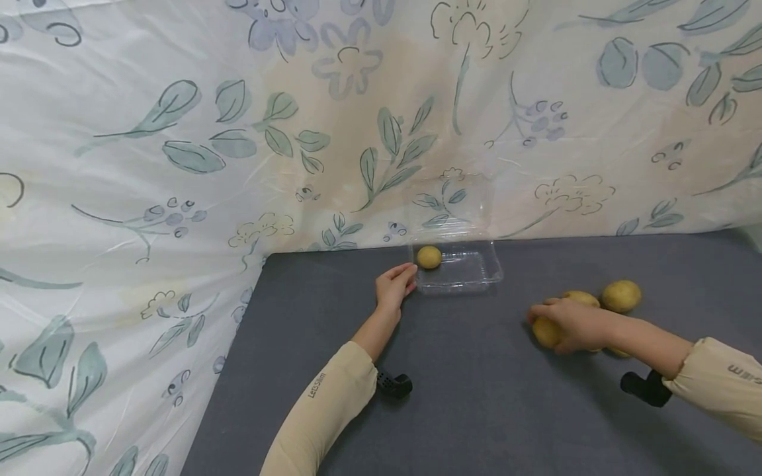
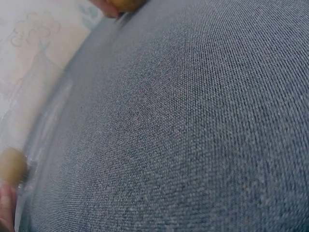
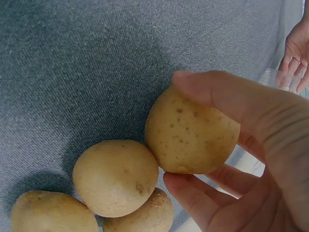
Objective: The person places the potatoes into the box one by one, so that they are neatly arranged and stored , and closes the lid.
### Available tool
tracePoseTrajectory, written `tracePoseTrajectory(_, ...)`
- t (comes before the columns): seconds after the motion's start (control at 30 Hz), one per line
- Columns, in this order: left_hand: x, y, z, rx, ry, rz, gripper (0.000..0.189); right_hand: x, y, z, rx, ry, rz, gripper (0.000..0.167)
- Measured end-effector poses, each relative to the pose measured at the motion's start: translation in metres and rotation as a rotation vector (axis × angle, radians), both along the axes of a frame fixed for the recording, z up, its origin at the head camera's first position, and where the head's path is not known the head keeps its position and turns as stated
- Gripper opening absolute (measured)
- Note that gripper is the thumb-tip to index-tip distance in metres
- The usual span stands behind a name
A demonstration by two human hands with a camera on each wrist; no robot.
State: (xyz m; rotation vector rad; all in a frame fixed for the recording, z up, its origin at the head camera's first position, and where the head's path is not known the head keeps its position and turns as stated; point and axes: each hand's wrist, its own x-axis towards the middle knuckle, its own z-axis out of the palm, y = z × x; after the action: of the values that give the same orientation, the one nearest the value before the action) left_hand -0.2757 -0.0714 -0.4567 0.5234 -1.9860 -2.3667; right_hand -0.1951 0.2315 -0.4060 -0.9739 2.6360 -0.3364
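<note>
My right hand (image 1: 582, 324) grips a yellow-brown potato (image 3: 188, 137) between thumb and fingers, down at the grey cloth. Touching it in the right wrist view is another potato (image 3: 116, 179); two more potatoes lie close by, one partly hidden underneath. At the back of the table, my left hand (image 1: 393, 288) pinches the left edge of a clear plastic container (image 1: 461, 288). One potato (image 1: 429, 258) sits inside at the container's left end. The left wrist view catches only fingertips (image 2: 6, 205) near that potato, blurred.
The container's clear lid (image 1: 449, 201) stands raised against a floral curtain (image 1: 357, 132) behind the table. A potato (image 1: 622, 296) lies just beyond my right hand. Dark grey cloth (image 1: 476, 396) covers the table. Black wrist devices (image 1: 395, 385) hang below both sleeves.
</note>
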Motion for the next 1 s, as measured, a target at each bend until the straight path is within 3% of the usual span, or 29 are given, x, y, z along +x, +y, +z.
tracePoseTrajectory(0.67,0.001,0.001,0.001,-0.001,0.007,0.007,0.023,-0.003,0.001,0.001,-0.015,-0.036,0.013,0.048)
tracePoseTrajectory(1.0,0.001,0.001,0.000,0.004,0.007,0.003,0.022,-0.011,-0.002,0.024,-0.067,-0.122,0.020,0.044)
